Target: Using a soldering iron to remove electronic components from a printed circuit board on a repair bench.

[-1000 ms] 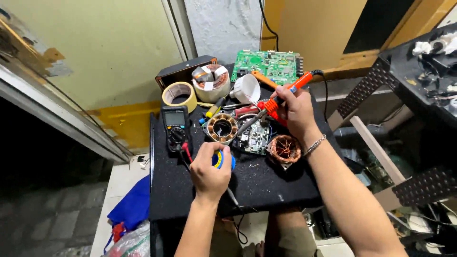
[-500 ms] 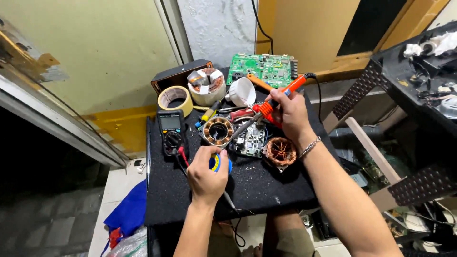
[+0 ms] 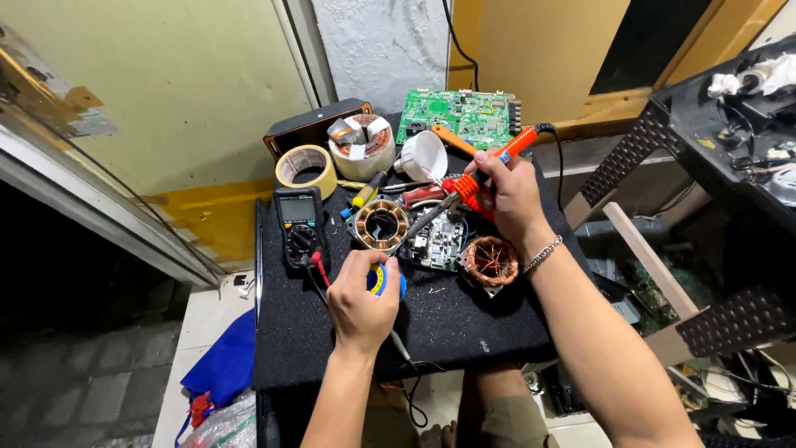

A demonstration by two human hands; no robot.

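Little moved: your right hand still grips the soldering iron at centre; left hand stays closed on solder spool, lower centre.

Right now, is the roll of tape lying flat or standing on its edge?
Lying flat: the roll of tape shows its round hole facing up.

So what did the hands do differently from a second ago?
Hardly anything. The right hand keeps holding the orange soldering iron, tip over the small circuit board. The left hand still grips the blue and yellow spool. The multimeter, tape roll and copper coils stayed put. Only the camera view shifted slightly.
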